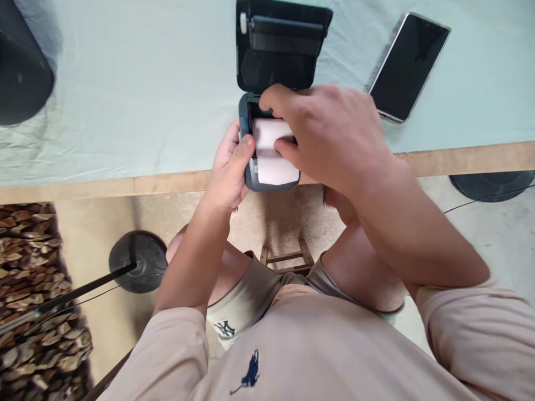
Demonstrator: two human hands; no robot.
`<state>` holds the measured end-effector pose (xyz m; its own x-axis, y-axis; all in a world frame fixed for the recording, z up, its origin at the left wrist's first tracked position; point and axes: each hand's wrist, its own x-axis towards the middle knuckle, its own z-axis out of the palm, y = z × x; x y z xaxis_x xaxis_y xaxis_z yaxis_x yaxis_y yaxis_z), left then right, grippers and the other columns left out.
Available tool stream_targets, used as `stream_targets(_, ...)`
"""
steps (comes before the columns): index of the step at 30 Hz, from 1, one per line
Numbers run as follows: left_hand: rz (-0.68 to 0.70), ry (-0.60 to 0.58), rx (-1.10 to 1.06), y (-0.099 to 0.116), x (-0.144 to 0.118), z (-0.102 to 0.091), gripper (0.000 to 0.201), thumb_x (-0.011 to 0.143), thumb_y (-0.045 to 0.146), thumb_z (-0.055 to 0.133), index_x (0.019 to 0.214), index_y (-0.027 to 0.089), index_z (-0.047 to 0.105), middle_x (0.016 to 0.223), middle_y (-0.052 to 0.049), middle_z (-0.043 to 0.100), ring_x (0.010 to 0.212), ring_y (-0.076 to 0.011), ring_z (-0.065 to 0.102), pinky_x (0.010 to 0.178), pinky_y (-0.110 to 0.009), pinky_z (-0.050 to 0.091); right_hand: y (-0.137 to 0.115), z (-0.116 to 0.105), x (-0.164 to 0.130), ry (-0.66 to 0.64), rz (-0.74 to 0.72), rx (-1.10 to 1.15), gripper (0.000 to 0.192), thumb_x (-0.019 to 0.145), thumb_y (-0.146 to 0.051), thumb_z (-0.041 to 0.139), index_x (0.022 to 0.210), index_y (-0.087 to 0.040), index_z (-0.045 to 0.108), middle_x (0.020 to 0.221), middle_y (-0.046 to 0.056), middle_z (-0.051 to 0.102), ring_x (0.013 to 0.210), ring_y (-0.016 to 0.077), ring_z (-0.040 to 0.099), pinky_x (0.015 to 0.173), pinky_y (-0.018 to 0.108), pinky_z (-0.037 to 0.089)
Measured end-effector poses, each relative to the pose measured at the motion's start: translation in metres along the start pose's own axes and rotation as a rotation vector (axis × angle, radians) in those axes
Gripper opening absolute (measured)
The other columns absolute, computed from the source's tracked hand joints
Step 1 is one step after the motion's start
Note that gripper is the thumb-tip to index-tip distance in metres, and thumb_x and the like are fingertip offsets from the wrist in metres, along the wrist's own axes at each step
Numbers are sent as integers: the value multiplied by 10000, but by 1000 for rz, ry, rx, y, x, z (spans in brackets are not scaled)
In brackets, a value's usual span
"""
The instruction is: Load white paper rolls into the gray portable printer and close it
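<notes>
At the far left, a smooth black object with a rounded end sits on the tabletop, which is covered in pale green, lightly wrinkled cloth and edged with a bare wooden strip. Below lies a rough, layered mass of brown pieces, crossed by a thin dark pole that meets a black disc-shaped base on the floor.

Near the centre, the left hand is clamped around the side of a dark, round-cornered plastic device, held over the tabletop's front edge. Its glossy lid stands open beyond. Inside lies a smooth white paper roll, with a flat paper flap toward the wearer. The right hand reaches over with thumb and forefinger spread, the thumb touching the roll; whether it grips cannot be told.

Farther right, a flat, glass-faced phone lies slanted on the cloth; below it to the right, another round black base shows beneath the edge.
</notes>
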<state>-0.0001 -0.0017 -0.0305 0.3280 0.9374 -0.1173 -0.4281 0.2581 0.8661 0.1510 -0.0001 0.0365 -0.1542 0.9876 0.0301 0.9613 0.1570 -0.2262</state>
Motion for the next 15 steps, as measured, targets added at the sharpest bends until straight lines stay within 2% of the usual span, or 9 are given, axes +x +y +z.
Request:
stream_targets(3, 1, -62, 50, 1, 0, -1, 205, 887, 335, 606, 1067, 236, 601, 891, -15, 621, 865, -176, 645, 626, -251, 529, 1, -3, 3, -57, 40, -3, 394, 676, -220, 645, 1052, -324, 594, 751, 28, 590, 611, 139, 468, 564, 253, 292)
stream_targets(6, -21, -47, 39, 4, -1, 1, 219, 928, 336, 522, 1111, 228, 573, 977, -18, 624, 998, -199, 628, 756, -292, 554, 13, -16, 3, -41, -72, 296, 348, 626, -137, 642, 950, -262, 620, 823, -17, 627, 599, 62, 434, 556, 225, 305)
stream_targets(9, -19, -23, -20, 6, -1, 1, 219, 948, 304, 473, 1106, 208, 590, 1020, -18, 638, 992, -187, 617, 877, -328, 537, 29, -22, 0, 56, -157, 634, 282, 731, -131, 522, 995, -210, 584, 787, -30, 588, 551, 15, 419, 514, 194, 317)
stream_targets(11, -37, -3, -48, 5, 0, 0, 227, 947, 311, 469, 1098, 202, 599, 979, -22, 658, 959, -189, 617, 900, -347, 526, 35, -15, 0, 207, -151, 776, 312, 774, -98, 437, 1049, -190, 551, 719, -21, 522, 570, 30, 464, 473, 195, 267)
stream_targets(15, -124, 84, -33, 3, 4, 0, 272, 939, 392, 447, 1059, 196, 594, 864, -29, 663, 921, -202, 622, 841, -352, 530, 31, 13, 4, 232, -186, 654, 176, 739, -79, 506, 857, -189, 577, 800, -10, 564, 693, 42, 469, 616, 201, 364)
